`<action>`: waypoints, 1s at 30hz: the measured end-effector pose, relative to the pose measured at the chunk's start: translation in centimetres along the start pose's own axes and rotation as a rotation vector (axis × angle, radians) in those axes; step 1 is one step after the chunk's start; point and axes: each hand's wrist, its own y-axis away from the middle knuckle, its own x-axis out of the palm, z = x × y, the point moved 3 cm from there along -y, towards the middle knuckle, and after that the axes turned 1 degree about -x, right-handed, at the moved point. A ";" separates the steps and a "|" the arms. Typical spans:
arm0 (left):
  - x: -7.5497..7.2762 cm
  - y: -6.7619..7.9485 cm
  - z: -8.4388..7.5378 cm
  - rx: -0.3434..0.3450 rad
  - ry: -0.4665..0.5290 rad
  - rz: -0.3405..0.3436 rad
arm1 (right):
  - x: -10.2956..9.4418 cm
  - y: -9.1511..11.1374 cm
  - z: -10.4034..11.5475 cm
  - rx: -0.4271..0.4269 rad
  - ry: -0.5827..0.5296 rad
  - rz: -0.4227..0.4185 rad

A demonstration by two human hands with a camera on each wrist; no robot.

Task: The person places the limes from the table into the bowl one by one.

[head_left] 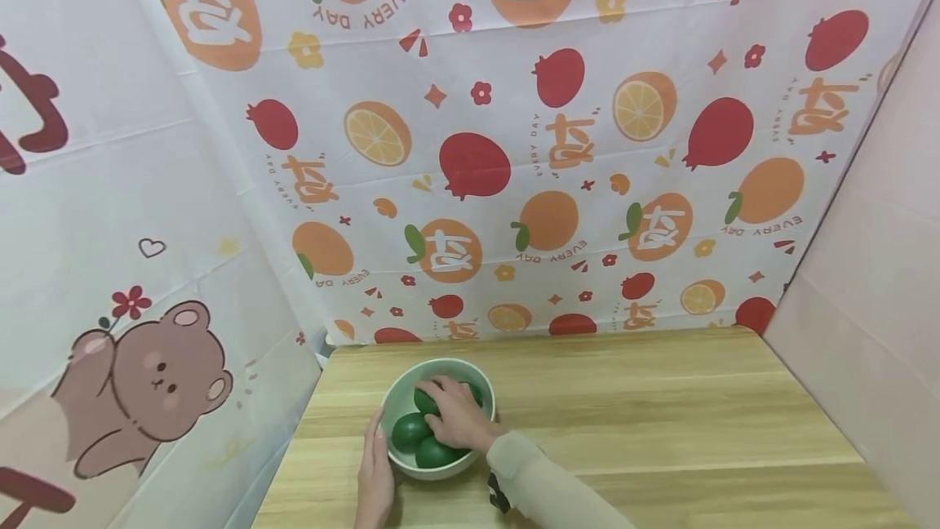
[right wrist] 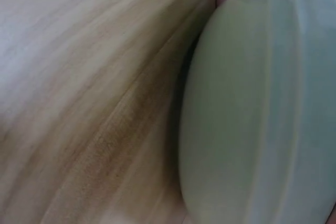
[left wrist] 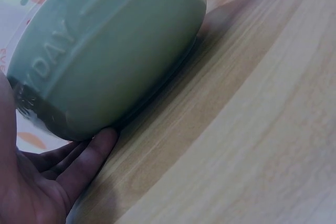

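A pale green bowl [head_left: 477,378] stands on the wooden table, with several smooth, dark green oval fruits [head_left: 411,432] inside. My left hand [head_left: 376,472] holds the bowl's left side, thumb up by the rim. In the left wrist view its fingers [left wrist: 86,163] curl in under the bowl's lower edge, below raised lettering. My right hand [head_left: 461,416] reaches into the bowl from the right, its fingers curled over a green fruit [head_left: 423,401] at the back left. The right wrist view shows mostly the bowl's outer wall [right wrist: 226,108]; the right hand's grip is hidden there.
The light wooden table [head_left: 661,415] extends to the right of the bowl. A white cloth printed with fruit [head_left: 558,145] hangs behind it. Pale walls close both sides, the left one [head_left: 176,374] bearing a bear drawing.
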 end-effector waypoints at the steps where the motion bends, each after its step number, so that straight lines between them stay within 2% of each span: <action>1: 0.0 0.0 0.0 0.000 -0.001 0.000 | 0.0 0.0 0.1 -0.003 0.008 -0.004; 17: 0.2 -0.3 0.0 -0.002 -0.004 0.003 | 0.7 0.1 0.0 -0.014 0.159 -0.014; 30: -0.2 -0.1 -0.2 -0.016 -0.008 0.023 | 0.4 0.5 0.6 -0.030 0.156 -0.009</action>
